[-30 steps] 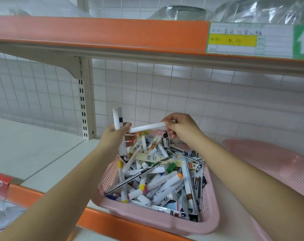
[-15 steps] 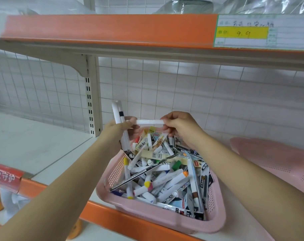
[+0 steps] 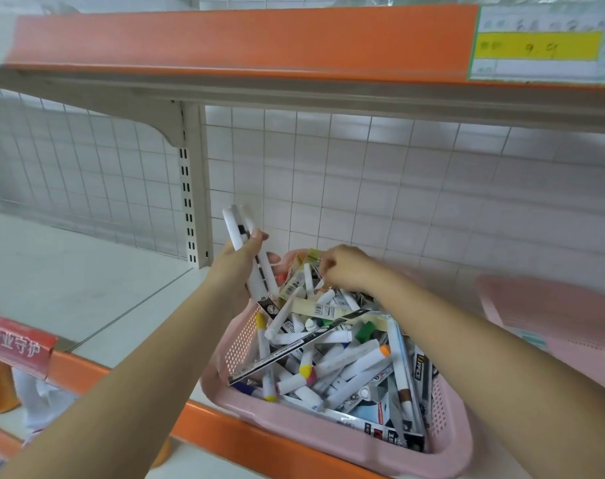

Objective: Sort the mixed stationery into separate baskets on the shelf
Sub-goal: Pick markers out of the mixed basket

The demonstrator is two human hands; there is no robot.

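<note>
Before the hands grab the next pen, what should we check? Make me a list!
1. Left hand grips its white markers securely: ok.
2. Right hand has caught a piece: cannot tell, too blurred.
3. Pink basket sits safely back from the shelf edge: cannot tell; its near rim hides the edge.
4. A second pink basket waits on the right: ok.
5. Mixed stationery all sorted: not ok, the basket is full.
</note>
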